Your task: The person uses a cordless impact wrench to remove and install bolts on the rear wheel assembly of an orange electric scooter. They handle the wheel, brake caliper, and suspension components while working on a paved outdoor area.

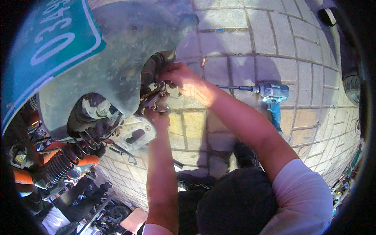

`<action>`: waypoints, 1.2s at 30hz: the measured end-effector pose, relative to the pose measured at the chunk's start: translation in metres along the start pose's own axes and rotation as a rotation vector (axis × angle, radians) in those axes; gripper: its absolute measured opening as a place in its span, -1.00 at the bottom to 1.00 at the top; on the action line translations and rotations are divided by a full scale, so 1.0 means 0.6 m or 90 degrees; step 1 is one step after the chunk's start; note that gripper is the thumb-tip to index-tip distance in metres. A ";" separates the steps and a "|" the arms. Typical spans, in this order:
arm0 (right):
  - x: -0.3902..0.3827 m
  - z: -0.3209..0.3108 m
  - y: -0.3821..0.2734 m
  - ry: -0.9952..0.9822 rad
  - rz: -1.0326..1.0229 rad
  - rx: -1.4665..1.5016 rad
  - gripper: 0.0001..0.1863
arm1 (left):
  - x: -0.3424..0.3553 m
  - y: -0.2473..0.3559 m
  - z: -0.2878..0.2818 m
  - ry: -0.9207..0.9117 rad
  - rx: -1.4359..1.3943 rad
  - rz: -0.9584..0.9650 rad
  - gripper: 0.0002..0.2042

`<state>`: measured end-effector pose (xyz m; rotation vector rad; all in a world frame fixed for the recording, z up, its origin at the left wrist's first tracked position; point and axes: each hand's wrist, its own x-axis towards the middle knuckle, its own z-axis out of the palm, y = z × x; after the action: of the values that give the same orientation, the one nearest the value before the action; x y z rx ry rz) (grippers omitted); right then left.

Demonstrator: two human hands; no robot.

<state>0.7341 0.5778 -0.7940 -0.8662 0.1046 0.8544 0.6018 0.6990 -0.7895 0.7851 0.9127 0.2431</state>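
Note:
Beside a scooter's grey rear fender (129, 43), both my hands are at a cluster of dark, greasy metal parts (154, 96). My right hand (179, 76) reaches in from the right, its fingers bent and closed at the upper end of the cluster, next to a ribbed dark tube (150, 68). What they pinch is hidden. From below, my left hand (158, 119) is closed at the lower end of the same parts, its fingertips partly hidden behind metal. A pale metal bracket (137, 133) with a slot sits just left of my left wrist.
A blue cordless impact driver (274, 94) with a long socket extension lies on the paving (227, 43) to the right. A coil-spring shock absorber (60, 168) and orange parts are at left. The blue-green number plate (55, 47) juts out above. A wheel (351, 88) stands far right.

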 end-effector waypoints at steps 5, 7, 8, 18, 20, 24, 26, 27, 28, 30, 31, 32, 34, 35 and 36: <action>-0.010 0.014 -0.018 -0.026 -0.029 -0.082 -0.83 | -0.003 -0.020 -0.026 -0.032 0.251 0.169 -0.69; -0.005 0.004 -0.012 -0.028 -0.042 -0.076 -0.83 | -0.021 -0.006 0.015 0.065 0.192 0.070 -0.68; -0.002 0.002 -0.005 -0.017 -0.047 -0.069 -0.83 | -0.021 -0.004 0.021 0.071 0.169 0.055 -0.67; -0.031 0.023 -0.018 0.050 0.001 -0.020 -0.80 | -0.036 0.006 0.026 -0.032 0.026 0.053 -0.67; -0.022 0.021 -0.019 0.018 0.024 -0.027 -0.78 | -0.036 0.005 0.017 -0.041 0.089 0.101 -0.68; -0.014 0.015 -0.025 -0.024 0.037 -0.057 -0.77 | -0.031 -0.001 0.004 -0.081 0.319 0.194 -0.68; -0.024 0.023 -0.039 -0.020 0.010 -0.090 -0.76 | -0.029 0.005 0.000 -0.063 0.192 0.107 -0.67; -0.028 0.027 -0.043 -0.019 -0.003 -0.106 -0.76 | -0.019 0.015 -0.015 -0.066 0.017 0.005 -0.65; -0.027 0.025 -0.040 -0.016 0.007 -0.097 -0.80 | -0.017 0.022 -0.009 -0.072 -0.157 -0.099 -0.64; -0.021 0.020 -0.027 -0.010 0.027 -0.079 -0.88 | -0.023 0.020 0.002 -0.069 -0.061 -0.062 -0.62; -0.019 0.019 -0.024 -0.017 0.045 -0.047 -0.88 | -0.026 0.021 0.009 -0.067 -0.014 -0.041 -0.60; -0.017 0.018 -0.021 -0.023 0.063 -0.015 -0.87 | -0.026 0.019 0.009 -0.060 -0.032 -0.039 -0.60; -0.014 0.017 -0.017 -0.031 0.084 0.000 -0.88 | -0.028 0.017 0.007 -0.046 -0.067 -0.035 -0.59; -0.013 0.017 -0.017 -0.033 0.086 -0.016 -0.88 | -0.031 0.020 0.009 -0.059 -0.150 -0.082 -0.60; -0.012 0.016 -0.016 -0.034 0.089 -0.032 -0.88 | -0.030 0.022 0.008 -0.087 -0.196 -0.114 -0.60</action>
<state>0.7339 0.5769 -0.7786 -0.8900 0.0975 1.0136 0.5966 0.6968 -0.7676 0.4267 0.7871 0.1643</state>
